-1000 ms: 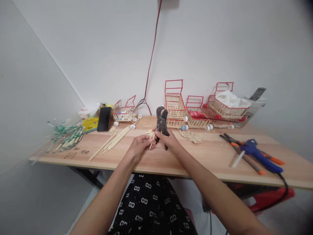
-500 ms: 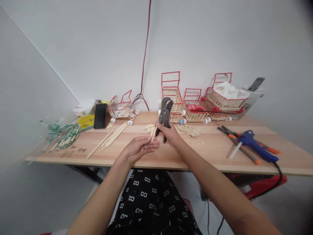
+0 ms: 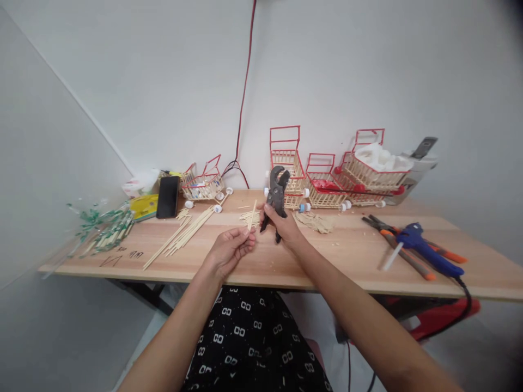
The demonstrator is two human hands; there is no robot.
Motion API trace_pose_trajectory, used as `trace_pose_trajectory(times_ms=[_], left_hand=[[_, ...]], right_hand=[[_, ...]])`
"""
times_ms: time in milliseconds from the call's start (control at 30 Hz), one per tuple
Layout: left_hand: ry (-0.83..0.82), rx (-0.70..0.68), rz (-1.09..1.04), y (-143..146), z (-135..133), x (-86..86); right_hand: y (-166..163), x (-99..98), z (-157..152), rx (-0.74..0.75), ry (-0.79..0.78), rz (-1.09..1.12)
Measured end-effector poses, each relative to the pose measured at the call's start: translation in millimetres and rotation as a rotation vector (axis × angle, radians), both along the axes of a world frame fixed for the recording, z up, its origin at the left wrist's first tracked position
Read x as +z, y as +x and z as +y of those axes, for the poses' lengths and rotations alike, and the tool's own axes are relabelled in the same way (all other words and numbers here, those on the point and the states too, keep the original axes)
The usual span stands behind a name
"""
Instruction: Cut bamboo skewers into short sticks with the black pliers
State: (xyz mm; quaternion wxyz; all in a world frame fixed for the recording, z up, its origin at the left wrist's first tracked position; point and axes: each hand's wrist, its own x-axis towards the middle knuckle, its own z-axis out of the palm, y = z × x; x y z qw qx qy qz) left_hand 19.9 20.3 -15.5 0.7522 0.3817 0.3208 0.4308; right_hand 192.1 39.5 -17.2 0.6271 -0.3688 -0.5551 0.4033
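Between the fingertips of my left hand point(image 3: 232, 249) a short wooden stick point(image 3: 253, 213) is pinched, pointing up and away. My right hand point(image 3: 285, 226) is wrapped round a dark pair of pipe cutters point(image 3: 278, 190), whose curved jaw points up. The stick stands just left of the cutters, apart from the jaw. Behind the hands lies a small pile of short cut sticks point(image 3: 247, 219). Longer wooden sticks point(image 3: 190, 231) lie on the wooden table point(image 3: 327, 261) left of my left hand.
Several small stick-built carts with red handles, such as a tall cart point(image 3: 285, 158) and a left cart point(image 3: 204, 188), stand along the wall. A phone point(image 3: 168, 197) leans at the left. A blue glue gun point(image 3: 429, 250) and orange-handled pliers point(image 3: 402, 247) lie at the right. Wrapped sticks point(image 3: 110, 231) lie far left.
My left hand has moved slightly left, away from the cutters, with the stick, which now stands more upright. My right hand still holds the cutters. The camera view has shifted slightly.
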Motion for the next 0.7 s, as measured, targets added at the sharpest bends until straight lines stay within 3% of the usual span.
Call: trace_pose_trajectory(times_ms=[133, 400, 600, 700], left_hand=[[0.075, 0.104, 0.014, 2.6, 2.6, 1.7], [0.24, 0.125, 0.108, 17.7, 1.2, -2.9], [0.246, -0.008, 0.061, 14.5, -1.8, -0.6], [0.361, -0.069, 0.123, 8.3, -4.0, 0.6]], right_hand=[[-4.9, 2.2, -4.5, -0.045, 0.005, -0.065], [-12.1, -1.5, -8.4, -0.107, -0.067, -0.178], [-8.8, 0.2, -6.7, -0.085, -0.117, -0.052], [-8.3, -0.2, -6.1, 0.005, -0.127, 0.041]])
